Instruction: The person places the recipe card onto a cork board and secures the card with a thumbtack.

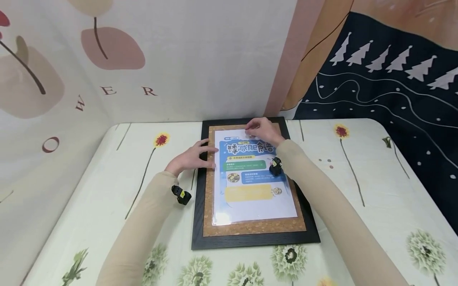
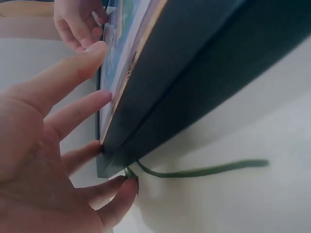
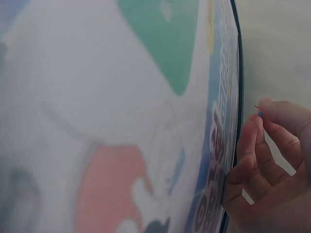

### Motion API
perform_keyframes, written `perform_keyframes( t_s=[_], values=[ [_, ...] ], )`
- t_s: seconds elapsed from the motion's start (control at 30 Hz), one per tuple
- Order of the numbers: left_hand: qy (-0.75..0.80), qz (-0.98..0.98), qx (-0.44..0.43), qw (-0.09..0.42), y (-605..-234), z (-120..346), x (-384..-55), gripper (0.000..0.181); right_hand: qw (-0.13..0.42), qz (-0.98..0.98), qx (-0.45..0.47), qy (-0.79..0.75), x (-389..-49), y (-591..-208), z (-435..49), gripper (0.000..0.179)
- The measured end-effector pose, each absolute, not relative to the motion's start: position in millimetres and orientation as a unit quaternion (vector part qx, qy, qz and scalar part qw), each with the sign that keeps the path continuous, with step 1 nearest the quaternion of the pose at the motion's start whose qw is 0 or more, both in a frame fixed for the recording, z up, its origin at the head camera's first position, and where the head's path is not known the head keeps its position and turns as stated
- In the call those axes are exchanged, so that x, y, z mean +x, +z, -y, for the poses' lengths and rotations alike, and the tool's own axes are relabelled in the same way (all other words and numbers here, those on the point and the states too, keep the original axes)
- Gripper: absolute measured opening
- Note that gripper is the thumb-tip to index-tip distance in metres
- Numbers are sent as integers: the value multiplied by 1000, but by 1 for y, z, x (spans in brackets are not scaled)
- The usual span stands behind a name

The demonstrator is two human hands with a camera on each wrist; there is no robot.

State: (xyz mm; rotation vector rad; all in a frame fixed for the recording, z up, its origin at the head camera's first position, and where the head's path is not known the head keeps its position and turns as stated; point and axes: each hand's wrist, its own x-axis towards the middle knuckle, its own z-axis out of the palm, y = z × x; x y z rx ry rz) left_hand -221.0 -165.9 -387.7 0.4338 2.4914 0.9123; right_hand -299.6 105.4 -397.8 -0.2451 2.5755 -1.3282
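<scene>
A laminated poster (image 1: 255, 208) with Chinese print lies on a corkboard (image 1: 229, 229) in a black wooden frame (image 1: 255, 240). With its fingers spread, my left hand (image 1: 193, 157) touches the poster's left edge near the top. Some of its fingers hang outside the frame in the left wrist view. Close over the poster's top edge is my right hand (image 1: 264, 130). Between thumb and forefinger it pinches a small blue push pin (image 3: 260, 114), whose thin metal point sticks out in the right wrist view.
Under the board spreads a pale tablecloth (image 1: 379, 222) printed with flowers. Just behind the table hangs a light curtain (image 1: 200, 71) with letters on it. A dark cloth with white trees (image 1: 379, 83) hangs at the right.
</scene>
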Motion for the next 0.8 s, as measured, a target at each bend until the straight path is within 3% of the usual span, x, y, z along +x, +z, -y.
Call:
perform_keyframes(
  t_s=[0.27, 0.8],
  values=[
    [283, -925, 145, 206, -392, 156, -219, 74, 126, -885, -79, -442, -306, -398, -103, 20],
    [248, -923, 165, 242, -392, 160, -217, 88, 127, -889, -120, -423, -316, -402, -93, 18]
  ],
)
